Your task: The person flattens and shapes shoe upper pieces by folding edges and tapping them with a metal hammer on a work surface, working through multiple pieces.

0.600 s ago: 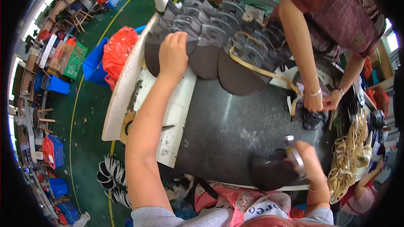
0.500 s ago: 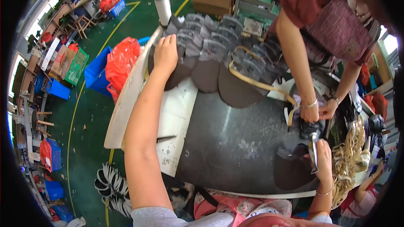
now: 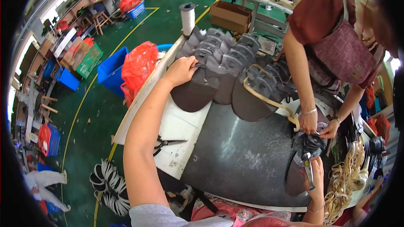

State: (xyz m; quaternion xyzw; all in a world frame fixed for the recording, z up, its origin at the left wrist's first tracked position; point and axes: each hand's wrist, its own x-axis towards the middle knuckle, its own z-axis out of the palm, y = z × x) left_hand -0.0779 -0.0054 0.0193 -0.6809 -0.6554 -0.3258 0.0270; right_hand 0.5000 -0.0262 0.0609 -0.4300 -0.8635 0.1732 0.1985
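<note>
My left hand [image 3: 182, 70] reaches to the far left of the table, its fingers pinched at the top of a dark brown rounded piece [image 3: 192, 96] in a row of overlapping pieces with grey curved bands [image 3: 210, 44]. My right hand [image 3: 316, 175], at the near right, is closed round a silver metal hand tool [image 3: 309, 170]; its exact kind I cannot make out. Beside and partly under that hand lies another dark brown piece [image 3: 294, 178]. Just beyond, a co-worker's two hands [image 3: 308, 122] handle a dark bundle [image 3: 313, 143].
Black-handled pliers or snips [image 3: 168, 142] lie on the white board [image 3: 176, 159] beside my left forearm. A dark mat [image 3: 235, 155] covers the table's middle. A white thread spool [image 3: 187, 19] stands at the far corner. Cream elastic bands [image 3: 347, 172] heap at the right.
The view has shifted. My left hand has gone from lying spread over the pile to pinching a brown piece. My right hand keeps the silver tool, now over the piece's right side.
</note>
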